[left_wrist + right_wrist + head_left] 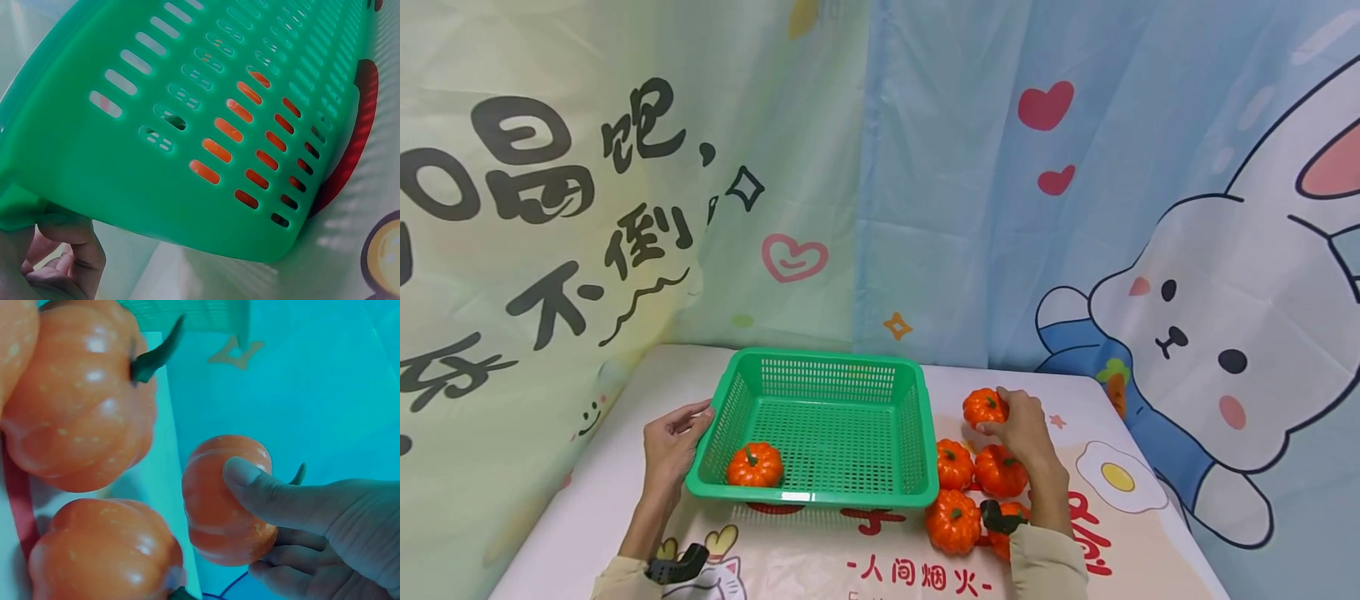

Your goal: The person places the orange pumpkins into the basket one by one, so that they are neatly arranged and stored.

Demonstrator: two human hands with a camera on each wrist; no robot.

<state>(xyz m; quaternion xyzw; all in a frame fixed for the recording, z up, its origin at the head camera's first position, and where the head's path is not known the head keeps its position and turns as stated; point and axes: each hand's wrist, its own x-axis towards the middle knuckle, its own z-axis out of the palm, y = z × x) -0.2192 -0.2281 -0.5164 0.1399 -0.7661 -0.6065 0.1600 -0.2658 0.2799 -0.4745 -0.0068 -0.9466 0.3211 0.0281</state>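
The right hand (1026,433) curls thumb and fingers around the far pumpkin (984,407), which sits on the surface (1150,533) right of the green basket (831,500). The left hand (668,446) grips the basket's left rim; one pumpkin in the basket (755,466) lies at the near left corner. The loose pumpkins (953,521) crowd beneath the right wrist, so a careless lift could probably knock them rolling, or the smooth pumpkin could slip.

looks like a staged recording booth: cartoon bunny curtains (1150,208) all round, printed cloth on the table (1112,500)
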